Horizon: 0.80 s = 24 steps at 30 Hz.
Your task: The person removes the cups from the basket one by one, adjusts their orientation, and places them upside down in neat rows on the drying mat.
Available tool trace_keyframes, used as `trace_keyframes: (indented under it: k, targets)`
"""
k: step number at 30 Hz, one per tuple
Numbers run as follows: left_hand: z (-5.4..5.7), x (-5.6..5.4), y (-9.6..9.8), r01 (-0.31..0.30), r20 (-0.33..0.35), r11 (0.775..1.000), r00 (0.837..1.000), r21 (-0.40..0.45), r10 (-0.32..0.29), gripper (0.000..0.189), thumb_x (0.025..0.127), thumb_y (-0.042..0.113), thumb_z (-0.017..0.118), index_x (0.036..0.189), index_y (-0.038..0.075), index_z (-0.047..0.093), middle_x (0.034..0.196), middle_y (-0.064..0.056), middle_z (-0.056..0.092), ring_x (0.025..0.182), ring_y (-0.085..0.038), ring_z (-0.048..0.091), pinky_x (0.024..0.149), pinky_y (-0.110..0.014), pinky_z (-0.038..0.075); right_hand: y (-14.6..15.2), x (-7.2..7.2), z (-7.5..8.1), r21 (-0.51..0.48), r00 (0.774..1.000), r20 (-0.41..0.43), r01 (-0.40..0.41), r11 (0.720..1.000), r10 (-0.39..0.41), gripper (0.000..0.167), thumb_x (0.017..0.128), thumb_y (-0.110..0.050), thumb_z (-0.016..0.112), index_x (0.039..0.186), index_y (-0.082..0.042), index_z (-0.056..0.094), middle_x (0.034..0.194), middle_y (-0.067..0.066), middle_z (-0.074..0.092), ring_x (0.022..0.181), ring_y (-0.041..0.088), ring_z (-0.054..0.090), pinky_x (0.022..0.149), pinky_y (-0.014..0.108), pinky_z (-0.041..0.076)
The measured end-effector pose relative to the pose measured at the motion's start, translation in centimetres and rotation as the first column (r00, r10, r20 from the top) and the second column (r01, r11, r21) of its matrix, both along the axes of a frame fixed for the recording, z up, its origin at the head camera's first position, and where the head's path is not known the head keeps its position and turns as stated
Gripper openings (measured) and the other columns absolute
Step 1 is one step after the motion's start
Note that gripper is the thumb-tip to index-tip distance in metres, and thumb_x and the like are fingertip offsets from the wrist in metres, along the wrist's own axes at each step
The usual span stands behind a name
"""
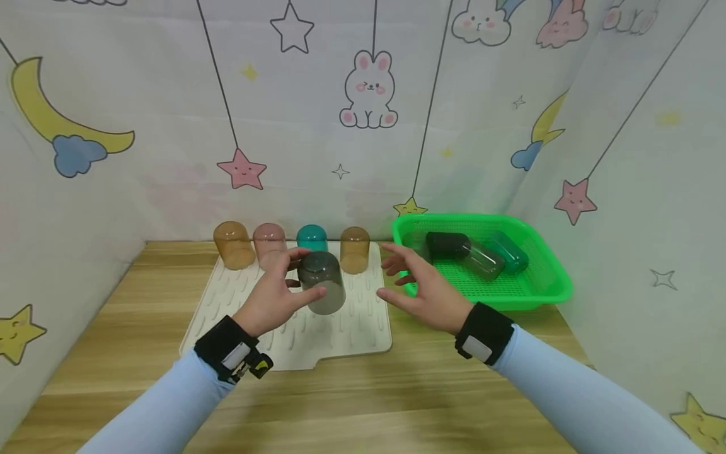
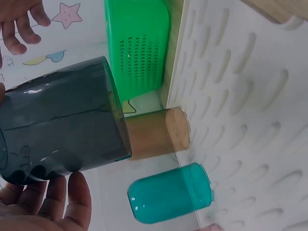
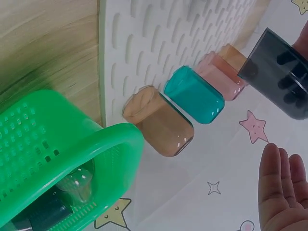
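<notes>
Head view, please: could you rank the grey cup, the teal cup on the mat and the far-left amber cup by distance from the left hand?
1. Grey cup: held in the left hand.
2. Teal cup: back row, just behind.
3. Far-left amber cup: back row's left end.

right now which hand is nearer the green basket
Right. The right hand hovers open beside the green basket, at its near-left rim. The left hand is farther left, over the white mat, holding a grey cup.
</notes>
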<state>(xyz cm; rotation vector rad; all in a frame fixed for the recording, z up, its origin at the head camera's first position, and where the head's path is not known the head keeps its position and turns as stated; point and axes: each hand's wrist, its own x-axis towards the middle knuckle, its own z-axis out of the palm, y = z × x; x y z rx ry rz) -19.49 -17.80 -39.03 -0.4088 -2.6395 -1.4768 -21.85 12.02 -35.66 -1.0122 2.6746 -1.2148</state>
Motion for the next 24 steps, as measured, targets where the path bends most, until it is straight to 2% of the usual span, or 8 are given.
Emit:
trace_keyframes:
  k: [8, 15, 20, 24]
  targets:
    - [-0.3, -0.6, -3.7, -0.086, 0.041, 0.996, 0.995, -0.015, 0.087, 0.075, 0.091, 0.022, 0.078, 0.149, 0.009, 0.032, 0.147, -0.022, 0.043, 0.138, -0.044, 0.043, 0.104, -0.059, 0.05, 0.0, 0.4, -0.1, 0.025, 1.0, -0.004, -0.004, 1.0, 0.005, 0.074, 0.096, -0.03, 0.072, 0.157, -0.016, 0.032, 0.13, 0.004, 0.06, 0.121, 0.02, 0.058, 0.102, 0.04, 0.054]
    - [0.0, -0.9, -7.0, -0.153, 0.097, 0.988, 0.983, -0.035, 0.156, 0.085, 0.094, 0.029, 0.075, 0.155, 0.0, 0.023, 0.153, -0.028, 0.035, 0.143, -0.047, 0.036, 0.111, -0.062, 0.043, 0.1, 0.6, 0.0, 0.023, 1.0, 0.019, 0.009, 1.0, -0.01, 0.068, 0.097, -0.028, 0.071, 0.154, -0.015, 0.037, 0.13, 0.004, 0.061, 0.12, 0.019, 0.058, 0.101, 0.04, 0.054]
    - [0.0, -1.2, -9.1, -0.191, 0.103, 0.981, 0.976, -0.033, 0.193, 0.086, 0.095, 0.027, 0.073, 0.156, -0.003, 0.019, 0.155, -0.03, 0.03, 0.144, -0.049, 0.032, 0.113, -0.064, 0.041, 0.0, 0.7, 0.0, 0.023, 1.0, 0.024, 0.009, 1.0, -0.009, 0.067, 0.097, -0.029, 0.071, 0.153, -0.013, 0.038, 0.13, 0.006, 0.061, 0.121, 0.026, 0.059, 0.101, 0.044, 0.054]
    - [-0.2, -1.6, -10.6, -0.223, 0.108, 0.972, 0.967, -0.073, 0.23, 0.088, 0.096, 0.029, 0.072, 0.157, -0.003, 0.017, 0.156, -0.032, 0.029, 0.144, -0.051, 0.032, 0.111, -0.067, 0.039, 0.0, 0.7, -0.1, 0.026, 1.0, 0.021, 0.01, 1.0, -0.011, 0.066, 0.097, -0.028, 0.071, 0.152, -0.012, 0.039, 0.13, 0.006, 0.061, 0.12, 0.025, 0.059, 0.101, 0.047, 0.054]
